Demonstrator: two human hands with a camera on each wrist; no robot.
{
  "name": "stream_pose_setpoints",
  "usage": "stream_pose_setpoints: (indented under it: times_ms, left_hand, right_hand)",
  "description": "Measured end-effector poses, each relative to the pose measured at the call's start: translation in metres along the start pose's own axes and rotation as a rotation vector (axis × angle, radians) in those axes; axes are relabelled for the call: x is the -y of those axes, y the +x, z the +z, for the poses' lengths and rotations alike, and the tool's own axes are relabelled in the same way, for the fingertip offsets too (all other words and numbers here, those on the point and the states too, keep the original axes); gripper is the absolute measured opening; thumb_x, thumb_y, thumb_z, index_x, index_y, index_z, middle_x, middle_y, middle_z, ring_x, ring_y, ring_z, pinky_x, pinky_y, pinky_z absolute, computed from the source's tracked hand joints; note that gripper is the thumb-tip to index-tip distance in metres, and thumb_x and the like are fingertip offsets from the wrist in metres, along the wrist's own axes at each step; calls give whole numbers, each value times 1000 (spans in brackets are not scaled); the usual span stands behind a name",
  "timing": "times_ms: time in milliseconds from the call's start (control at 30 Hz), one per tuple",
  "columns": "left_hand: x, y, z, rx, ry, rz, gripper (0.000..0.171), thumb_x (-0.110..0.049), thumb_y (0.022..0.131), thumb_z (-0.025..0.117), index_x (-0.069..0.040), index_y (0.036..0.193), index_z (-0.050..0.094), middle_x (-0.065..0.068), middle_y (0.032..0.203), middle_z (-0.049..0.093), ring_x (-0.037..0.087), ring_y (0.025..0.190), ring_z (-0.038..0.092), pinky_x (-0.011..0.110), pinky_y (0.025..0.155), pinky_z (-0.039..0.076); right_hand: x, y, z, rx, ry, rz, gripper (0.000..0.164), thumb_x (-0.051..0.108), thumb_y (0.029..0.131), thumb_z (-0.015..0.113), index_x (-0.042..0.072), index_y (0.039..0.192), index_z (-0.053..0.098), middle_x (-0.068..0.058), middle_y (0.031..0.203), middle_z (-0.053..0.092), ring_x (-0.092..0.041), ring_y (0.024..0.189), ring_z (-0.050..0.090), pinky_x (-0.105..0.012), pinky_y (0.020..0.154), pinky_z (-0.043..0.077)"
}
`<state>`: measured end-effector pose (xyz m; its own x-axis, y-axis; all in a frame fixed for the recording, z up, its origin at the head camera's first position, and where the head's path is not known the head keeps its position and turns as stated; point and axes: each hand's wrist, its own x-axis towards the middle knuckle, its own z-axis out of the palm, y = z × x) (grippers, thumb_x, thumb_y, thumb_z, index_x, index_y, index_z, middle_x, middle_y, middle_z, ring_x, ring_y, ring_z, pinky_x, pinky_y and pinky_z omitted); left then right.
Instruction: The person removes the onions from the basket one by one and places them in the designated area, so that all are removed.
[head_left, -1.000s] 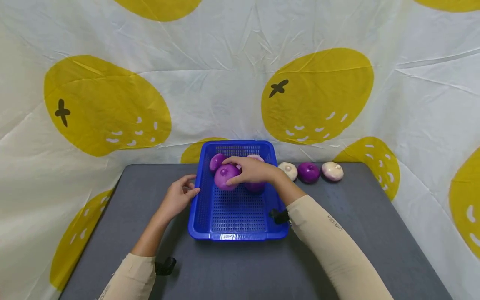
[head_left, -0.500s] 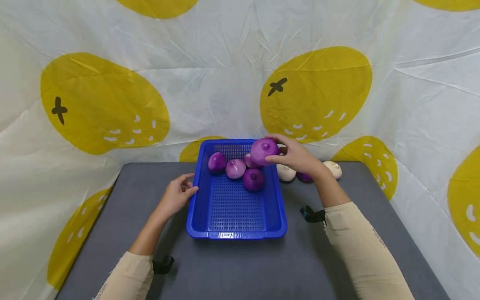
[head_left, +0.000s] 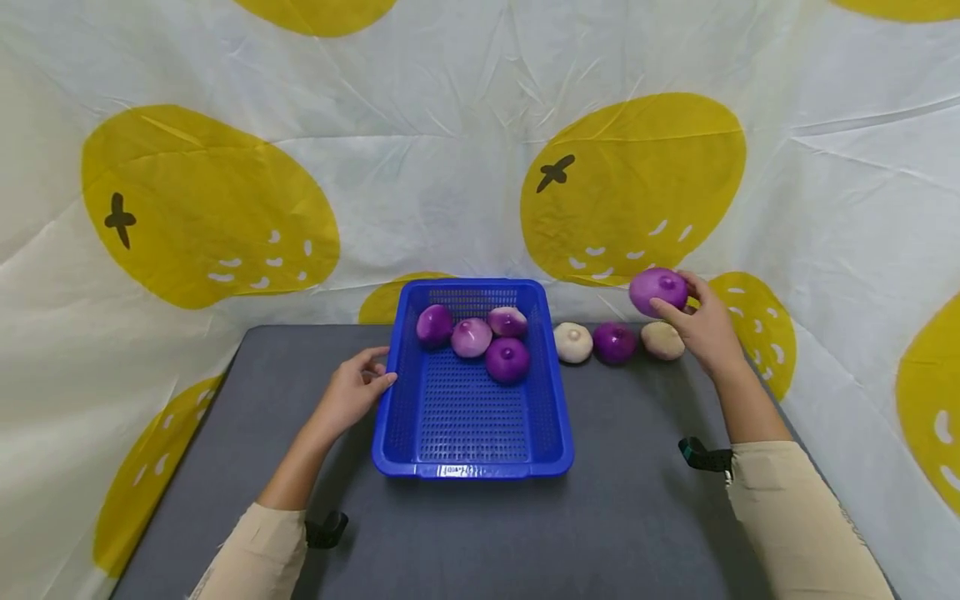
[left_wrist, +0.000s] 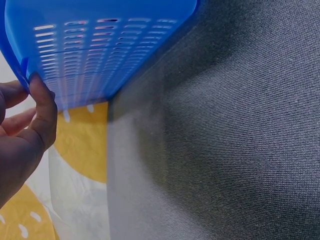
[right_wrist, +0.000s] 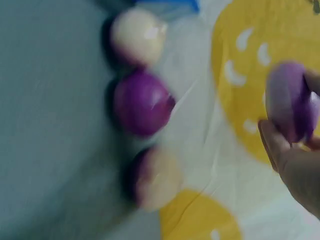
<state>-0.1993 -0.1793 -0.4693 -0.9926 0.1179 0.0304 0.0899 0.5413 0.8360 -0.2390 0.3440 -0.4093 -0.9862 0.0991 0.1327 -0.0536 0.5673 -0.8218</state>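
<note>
My right hand (head_left: 708, 329) holds a purple onion (head_left: 657, 291) between thumb and fingers, raised above the back right of the table. In the right wrist view the same onion (right_wrist: 292, 101) shows pale and purple sides. Below it stands a row: a white onion (head_left: 573, 342), a dark purple onion (head_left: 615, 342) and a cream onion with a purple side (head_left: 662, 341). My left hand (head_left: 356, 388) pinches the left rim of a blue plastic basket (head_left: 472, 469); in the left wrist view the thumb (left_wrist: 42, 100) lies against the rim. Several purple onions (head_left: 507, 360) sit inside, toward its back.
The basket stands on a grey cloth-covered table (head_left: 630, 517). A white curtain (head_left: 442, 192) printed with large yellow fruit hangs right behind the table's back edge. The onion row runs along that edge, starting beside the basket's right wall.
My right hand has lifted the purple onion out of the basket and carried it right, past the basket's rim and over the onion row. My left hand has stayed at the basket's left rim.
</note>
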Motion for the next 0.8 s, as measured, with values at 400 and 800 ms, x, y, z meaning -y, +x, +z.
stream_pose_setpoints:
  times_ms: [400, 800]
  left_hand:
    - [0, 0, 4, 8, -9, -9, 46, -10, 100, 67, 4, 143, 54, 19, 102, 62, 27, 84, 67, 31, 66, 59]
    - [-1, 0, -1, 6, 11, 7, 46, -9, 100, 67, 5, 142, 55, 20, 101, 63, 27, 83, 67, 32, 66, 58]
  right_hand:
    - [-84, 5, -25, -242, -97, 198, 80, 44, 100, 62, -3, 158, 32, -31, 148, 45, -36, 122, 47, -18, 85, 38]
    - [-125, 8, -27, -260, -87, 429, 86, 46, 100, 59, -8, 158, 25, -34, 154, 40, -44, 134, 45, -48, 110, 45]
